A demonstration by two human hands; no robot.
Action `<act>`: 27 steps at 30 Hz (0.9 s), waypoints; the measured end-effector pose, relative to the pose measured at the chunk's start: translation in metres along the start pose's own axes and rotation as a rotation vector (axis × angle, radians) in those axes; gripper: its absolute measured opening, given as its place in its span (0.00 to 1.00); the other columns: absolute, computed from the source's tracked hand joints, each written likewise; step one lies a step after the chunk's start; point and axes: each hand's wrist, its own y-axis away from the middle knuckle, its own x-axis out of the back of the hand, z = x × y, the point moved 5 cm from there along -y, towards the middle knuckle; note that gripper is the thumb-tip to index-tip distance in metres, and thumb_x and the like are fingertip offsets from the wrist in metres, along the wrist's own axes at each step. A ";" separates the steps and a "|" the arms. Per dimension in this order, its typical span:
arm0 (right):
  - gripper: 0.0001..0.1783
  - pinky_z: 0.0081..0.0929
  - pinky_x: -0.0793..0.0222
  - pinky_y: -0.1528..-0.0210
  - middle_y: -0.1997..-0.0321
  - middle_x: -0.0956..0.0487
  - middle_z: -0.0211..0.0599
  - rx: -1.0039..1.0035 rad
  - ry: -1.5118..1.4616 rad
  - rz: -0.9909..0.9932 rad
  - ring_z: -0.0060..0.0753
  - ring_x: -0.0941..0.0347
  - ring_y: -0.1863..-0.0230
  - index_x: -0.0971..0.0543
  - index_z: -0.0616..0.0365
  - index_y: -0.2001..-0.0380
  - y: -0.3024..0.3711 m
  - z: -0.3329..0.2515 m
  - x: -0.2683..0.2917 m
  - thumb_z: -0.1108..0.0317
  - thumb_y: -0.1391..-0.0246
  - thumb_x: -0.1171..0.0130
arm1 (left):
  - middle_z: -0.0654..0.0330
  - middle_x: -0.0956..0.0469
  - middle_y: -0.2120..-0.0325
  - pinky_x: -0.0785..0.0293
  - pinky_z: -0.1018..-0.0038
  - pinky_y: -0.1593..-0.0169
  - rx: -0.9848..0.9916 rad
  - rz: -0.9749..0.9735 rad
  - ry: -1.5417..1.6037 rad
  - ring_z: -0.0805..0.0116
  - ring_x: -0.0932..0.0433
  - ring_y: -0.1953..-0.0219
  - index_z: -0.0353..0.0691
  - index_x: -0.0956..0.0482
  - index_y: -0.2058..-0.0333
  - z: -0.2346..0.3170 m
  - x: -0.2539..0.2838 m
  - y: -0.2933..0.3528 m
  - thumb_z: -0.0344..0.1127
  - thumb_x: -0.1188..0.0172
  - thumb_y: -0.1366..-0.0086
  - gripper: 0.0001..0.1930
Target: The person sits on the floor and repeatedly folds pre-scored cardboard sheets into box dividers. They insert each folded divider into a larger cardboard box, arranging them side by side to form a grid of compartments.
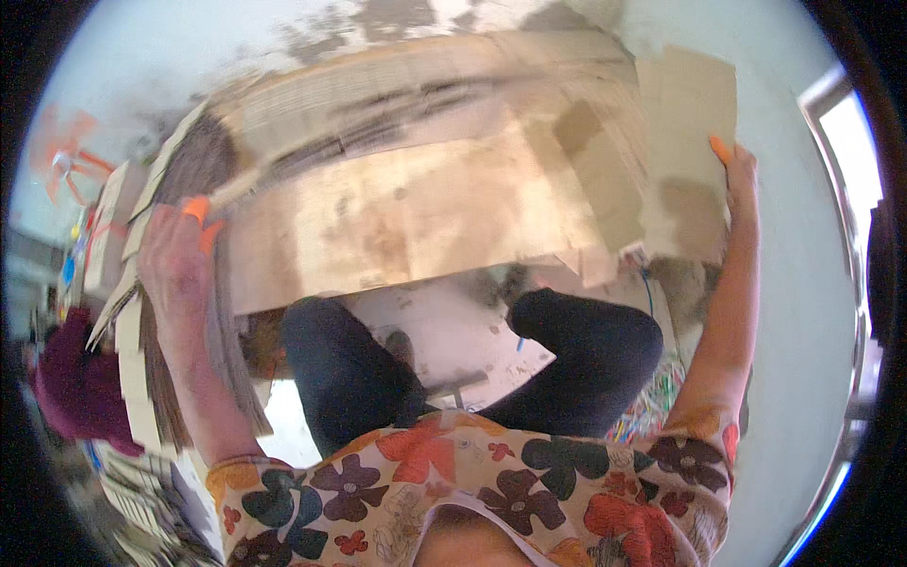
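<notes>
My right hand (743, 175) grips the right edge of a flat brown cardboard sheet (688, 123), with one orange-covered fingertip lying on its face. At the left, my left hand (178, 255) is over the edge of a stack of cardboard pieces (236, 359). Orange covers show on its thumb and a finger, but motion smears them, and I cannot tell whether they hold anything. Between my hands a wide cardboard-covered work surface (378, 217) spans in front of my knees, with dark stains on it.
More cardboard (425, 85) lies along the wall behind the work surface. At far left are stacked cardboard bundles (109, 236), an orange fan (66, 161) and a person in a maroon top (76, 378). Coloured strands (652, 406) lie beside my right knee. A bright window (850, 142) is at right.
</notes>
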 end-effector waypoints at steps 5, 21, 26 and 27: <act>0.26 0.42 0.33 0.65 0.76 0.25 0.52 0.255 0.191 -0.076 0.41 0.27 0.70 0.22 0.64 0.66 -0.013 0.036 -0.083 0.48 0.52 0.37 | 0.57 0.22 0.64 0.30 0.66 0.62 0.109 0.256 -0.473 0.59 0.26 0.64 0.36 0.24 0.63 -0.072 0.047 0.024 0.25 0.41 0.50 0.12; 0.16 0.39 0.37 0.73 0.78 0.27 0.54 0.255 0.334 0.083 0.45 0.37 0.79 0.24 0.63 0.73 0.020 -0.023 -0.127 0.59 0.47 0.42 | 0.57 0.22 0.69 0.31 0.65 0.60 0.555 -0.359 -0.904 0.60 0.27 0.55 0.40 0.21 0.72 -0.197 -0.045 0.173 0.30 0.45 0.46 0.05; 0.21 0.33 0.30 0.61 0.58 0.23 0.48 0.337 0.025 0.233 0.41 0.24 0.63 0.26 0.58 0.50 0.040 -0.037 -0.097 0.60 0.45 0.44 | 0.54 0.22 0.67 0.30 0.58 0.61 0.602 -0.508 -0.570 0.54 0.25 0.57 0.40 0.24 0.74 -0.219 -0.043 0.180 0.34 0.41 0.49 0.05; 0.24 0.32 0.31 0.56 0.50 0.26 0.46 0.311 -0.167 0.172 0.41 0.25 0.57 0.30 0.59 0.46 0.059 -0.068 -0.097 0.60 0.44 0.46 | 0.53 0.22 0.67 0.30 0.58 0.61 0.613 -0.525 -0.514 0.54 0.25 0.57 0.40 0.25 0.73 -0.221 -0.027 0.176 0.35 0.39 0.50 0.07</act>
